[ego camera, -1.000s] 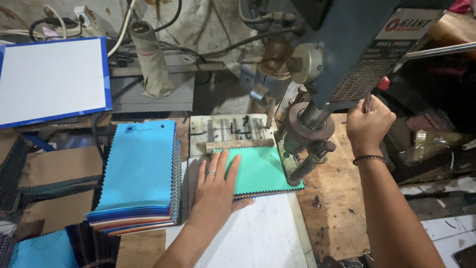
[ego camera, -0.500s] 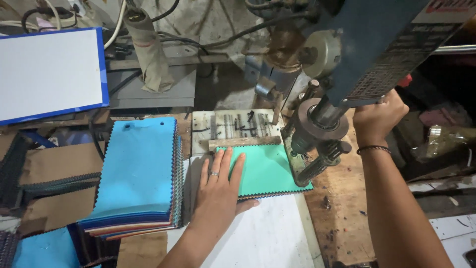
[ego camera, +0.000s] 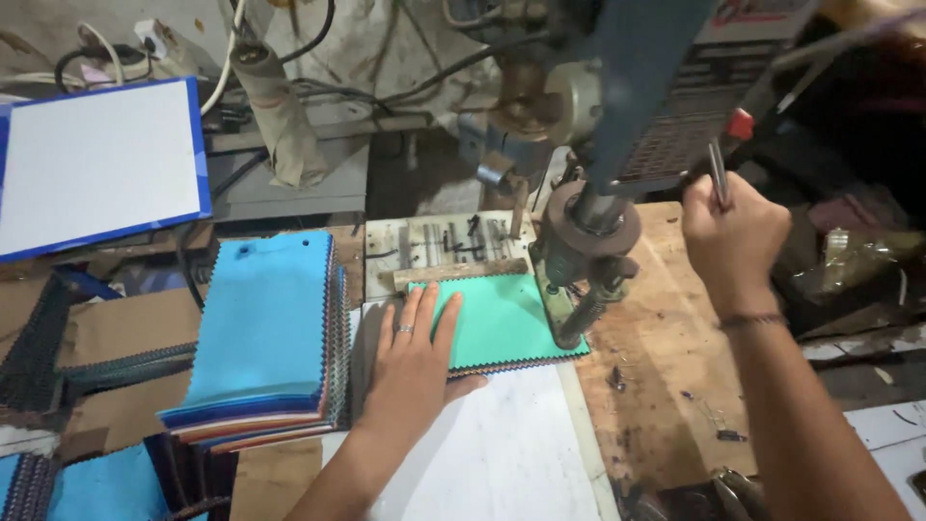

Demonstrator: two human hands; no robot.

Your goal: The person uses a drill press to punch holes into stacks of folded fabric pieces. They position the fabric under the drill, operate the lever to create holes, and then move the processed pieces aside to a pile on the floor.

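The left hand (ego camera: 417, 359) is pressing flat, fingers spread, on the green fabric swatch (ego camera: 502, 318). The right hand (ego camera: 733, 236), farther right, is gripping the press lever (ego camera: 719, 174) in a closed fist.

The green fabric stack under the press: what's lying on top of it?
The left hand lies flat on the green fabric stack; the press foot stands on its right edge. What the palm covers stays hidden.

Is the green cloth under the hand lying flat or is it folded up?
Flat. The teal-green zigzag-edged cloth swatch lies spread on its stack, and the left hand presses on it with fingers splayed out.
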